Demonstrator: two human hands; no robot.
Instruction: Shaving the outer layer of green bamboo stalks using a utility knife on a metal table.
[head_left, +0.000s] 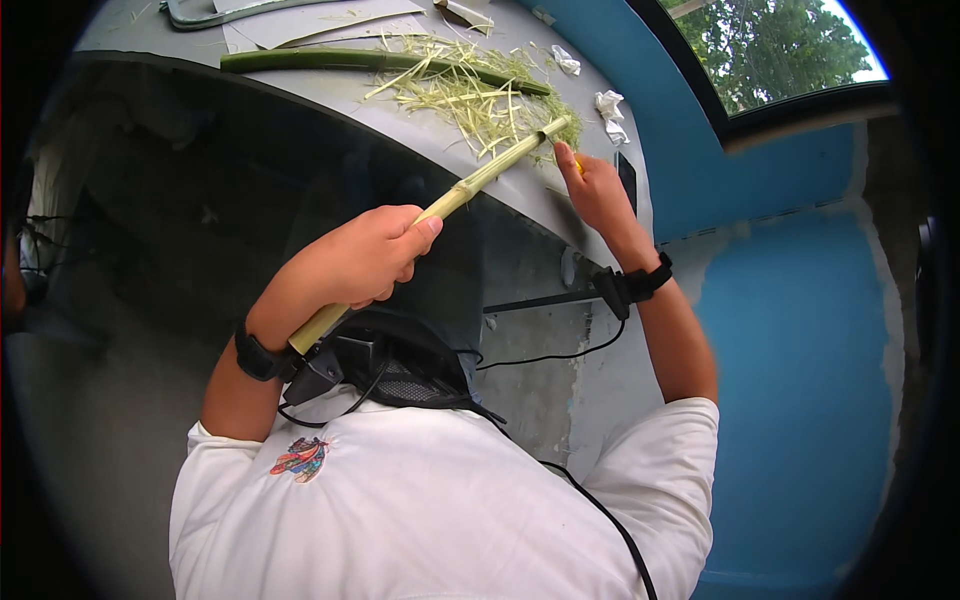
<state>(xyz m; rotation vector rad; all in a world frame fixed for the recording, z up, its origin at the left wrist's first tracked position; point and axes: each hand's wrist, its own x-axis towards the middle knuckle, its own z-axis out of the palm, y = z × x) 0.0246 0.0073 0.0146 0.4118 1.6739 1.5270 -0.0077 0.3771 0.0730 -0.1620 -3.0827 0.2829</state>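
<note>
A pale, peeled bamboo stalk [467, 190] slants from near my waist up to the right, its far end over the table among the shavings. My left hand [365, 255] is wrapped round its lower half, palm down. Close to the far end, my right hand [597, 195] is closed round a small tool with a yellow part [580, 166] showing between the fingers. Most of that tool is hidden by the hand. A dark edge crosses the stalk beside my right thumb. Beyond lies a dark green, unpeeled stalk [330, 60], partly covered by light green shavings [455, 98].
The grey table [430, 135] curves across the top. Paper sheets [330, 22] and crumpled white tissues [611, 116] lie on it. A blue wall [800, 400] and a window [770, 60] stand to the right. A black cable [560, 355] hangs from my right wrist strap.
</note>
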